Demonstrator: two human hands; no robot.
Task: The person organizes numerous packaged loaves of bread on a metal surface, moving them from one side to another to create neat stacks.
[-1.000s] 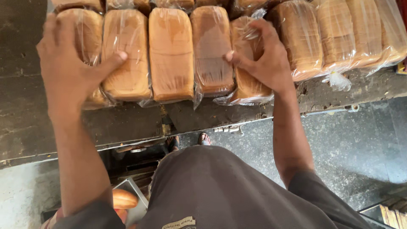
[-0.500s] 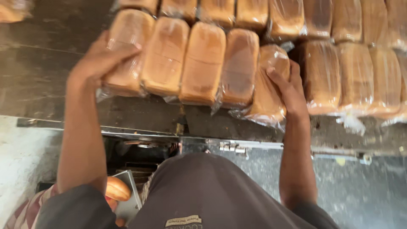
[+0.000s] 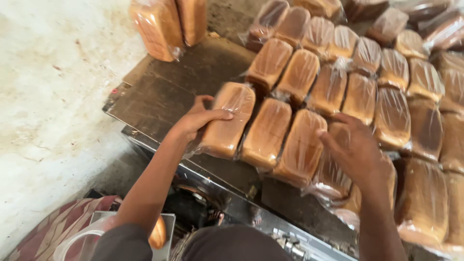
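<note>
While only the head view shows this moment, it takes in the whole working area from above. The left hand lies on the outer loaf of a short row of wrapped bread, thumb across the top and fingers curled round the near left side, so it grips that loaf through the clear wrap. The right hand is spread flat, palm down, over the loaf at the other end of the row, pressing it inward. Between the two hands sit two more wrapped loaves, touching each other and the end ones, so four loaves are squeezed together as one group. They rest near the front edge of the dark metal bench.

Just beyond the hands, many more wrapped loaves stand packed in tidy rows, reaching away to the right of the right hand and to the far edge of the view. Beyond the left hand and well apart from it, two loaves stand alone at the bench's far corner. Below the left forearm a steel tray holds something bun-like, partly hidden.

As a judgement, wrapping looks finished for every loaf in sight; the group in hand is gathered but not yet lifted off the bench, and the rows behind remain to be handled.
</note>
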